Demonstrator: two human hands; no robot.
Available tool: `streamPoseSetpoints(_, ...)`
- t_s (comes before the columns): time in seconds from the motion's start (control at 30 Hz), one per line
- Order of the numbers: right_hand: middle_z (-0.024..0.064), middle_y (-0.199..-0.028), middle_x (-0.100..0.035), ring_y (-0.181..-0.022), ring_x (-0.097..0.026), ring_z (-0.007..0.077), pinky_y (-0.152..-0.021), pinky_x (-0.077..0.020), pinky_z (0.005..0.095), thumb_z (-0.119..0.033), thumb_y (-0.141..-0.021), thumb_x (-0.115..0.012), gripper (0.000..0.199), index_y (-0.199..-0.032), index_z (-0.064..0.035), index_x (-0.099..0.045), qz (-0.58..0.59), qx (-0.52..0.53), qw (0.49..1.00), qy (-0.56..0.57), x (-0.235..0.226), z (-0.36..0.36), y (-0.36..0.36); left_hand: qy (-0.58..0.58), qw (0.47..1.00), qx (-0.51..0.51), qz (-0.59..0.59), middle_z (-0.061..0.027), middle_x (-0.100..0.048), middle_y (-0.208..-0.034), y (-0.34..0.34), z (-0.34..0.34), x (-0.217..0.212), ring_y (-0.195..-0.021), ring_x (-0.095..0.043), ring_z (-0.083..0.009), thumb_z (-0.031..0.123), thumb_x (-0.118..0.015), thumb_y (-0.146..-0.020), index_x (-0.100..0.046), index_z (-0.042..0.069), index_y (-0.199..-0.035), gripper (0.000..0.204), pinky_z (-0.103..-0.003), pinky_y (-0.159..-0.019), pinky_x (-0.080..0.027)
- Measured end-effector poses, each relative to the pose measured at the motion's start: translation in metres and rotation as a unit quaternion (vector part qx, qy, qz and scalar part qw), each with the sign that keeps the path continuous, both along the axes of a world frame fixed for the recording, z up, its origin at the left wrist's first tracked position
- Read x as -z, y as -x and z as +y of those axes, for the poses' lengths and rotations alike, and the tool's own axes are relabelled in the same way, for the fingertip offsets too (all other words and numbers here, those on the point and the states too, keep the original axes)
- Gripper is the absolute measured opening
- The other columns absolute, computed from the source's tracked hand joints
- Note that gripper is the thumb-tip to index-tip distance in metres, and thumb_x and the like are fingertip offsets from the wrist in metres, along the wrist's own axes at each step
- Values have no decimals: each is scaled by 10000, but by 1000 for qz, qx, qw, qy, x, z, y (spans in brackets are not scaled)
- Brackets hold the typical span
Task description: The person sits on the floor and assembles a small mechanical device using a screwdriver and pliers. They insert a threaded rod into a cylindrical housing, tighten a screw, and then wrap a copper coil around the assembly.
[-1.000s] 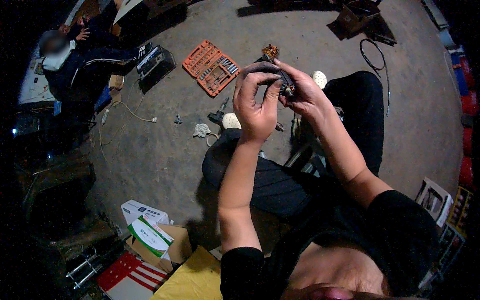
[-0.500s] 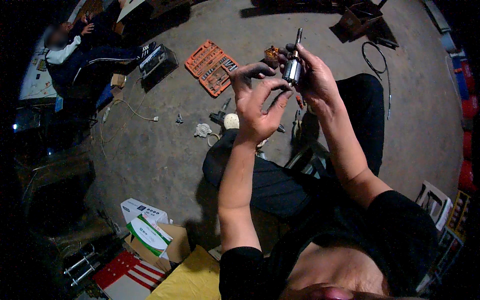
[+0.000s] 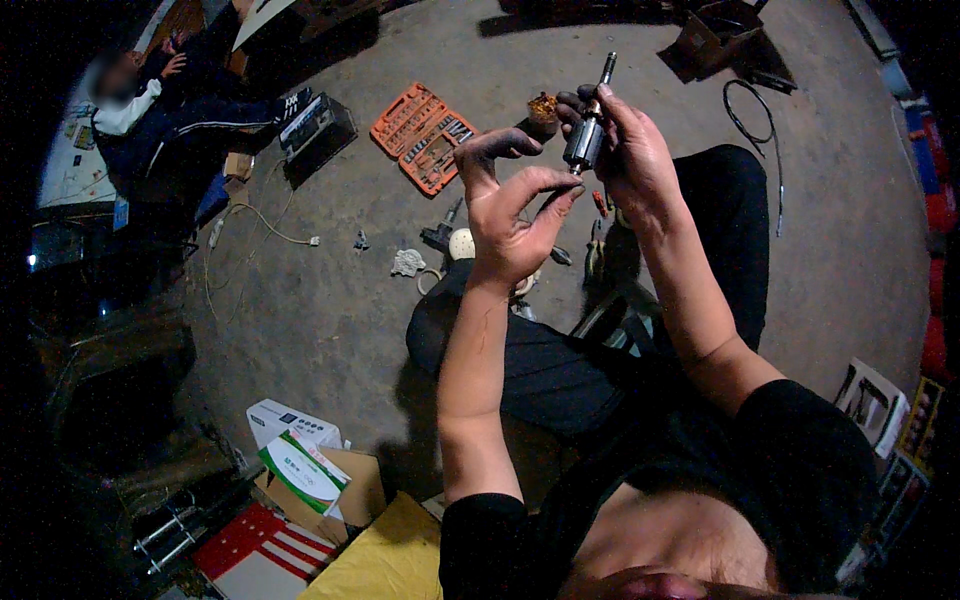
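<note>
A motor armature [image 3: 583,147], a dark metal cylinder on a thin shaft, is held up in front of me at a slant, its long shaft end pointing up. My right hand [image 3: 640,155] grips it from the right, with thumb and fingers closed around its upper part. From the left, my left hand [image 3: 512,225] pinches the short lower end between thumb and a finger, while its other fingers are raised. Dark grime covers the fingertips of both hands. Pliers [image 3: 594,258] lie on the floor below my right hand.
Beyond my hands lies an orange tool case [image 3: 422,138], opened flat. A copper-coloured coil part [image 3: 543,107] stands near it. A cable [image 3: 265,212] trails on the left, near a seated person [image 3: 150,120] and a black box [image 3: 318,130]. Cartons [image 3: 320,470] are at lower left.
The armature's lower end has swung slightly left and down, with its top tilting right. My left thumb and finger have come together on its lower end.
</note>
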State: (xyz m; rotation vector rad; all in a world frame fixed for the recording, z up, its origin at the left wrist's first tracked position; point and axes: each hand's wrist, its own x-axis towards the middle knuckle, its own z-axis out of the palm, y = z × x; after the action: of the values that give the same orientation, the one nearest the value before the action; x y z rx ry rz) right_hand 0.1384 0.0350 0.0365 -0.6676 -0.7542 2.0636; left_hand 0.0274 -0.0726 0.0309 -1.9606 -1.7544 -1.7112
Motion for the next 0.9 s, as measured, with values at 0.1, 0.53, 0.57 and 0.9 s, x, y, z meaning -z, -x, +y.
streamPoseSetpoints(0.1, 163, -1008, -602, -906, -614, 191, -777, -514, 284, -256, -906, -502, 314, -1031, 32, -509, -12, 11, 1000, -8, -1, 0, -1, -4, 1000, 11, -8, -71, -478, -968, 1, 0, 0, -983, -443, -238, 39, -728, -616, -648, 103, -767, 182, -346, -853, -355)
streamPoseSetpoints(0.53, 127, -970, -625, -869, -616, 179, -750, -501, 287, -187, -847, -609, 317, -1054, 36, -518, -55, 59, 997, 17, 12, 5, -5, -8, 996, -80, -22, -87, -551, -945, 7, 6, 2, -938, -487, -254, 101, -731, -643, -608, 72, -852, 244, -356, -837, -379)
streamPoseSetpoints(0.57, 125, -967, -627, -863, -616, 176, -750, -499, 282, -186, -840, -618, 319, -1051, 35, -522, -42, 58, 997, 24, 12, 3, -4, -5, 995, -90, 35, -88, -552, -942, 6, 8, -1, -925, -487, -267, 125, -731, -640, -604, 78, -878, 274, -374, -829, -379)
streamPoseSetpoints(0.9, 50, -815, -572, -674, -534, 96, -545, -449, 182, -269, -882, -560, 319, -1031, 12, -547, -50, 61, 995, 68, 3, -11, 1, 69, 993, -81, 41, -100, -611, -856, 3, 19, 12, -830, -545, -278, 150, -735, -653, -626, 44, -962, 345, -373, -795, -409)
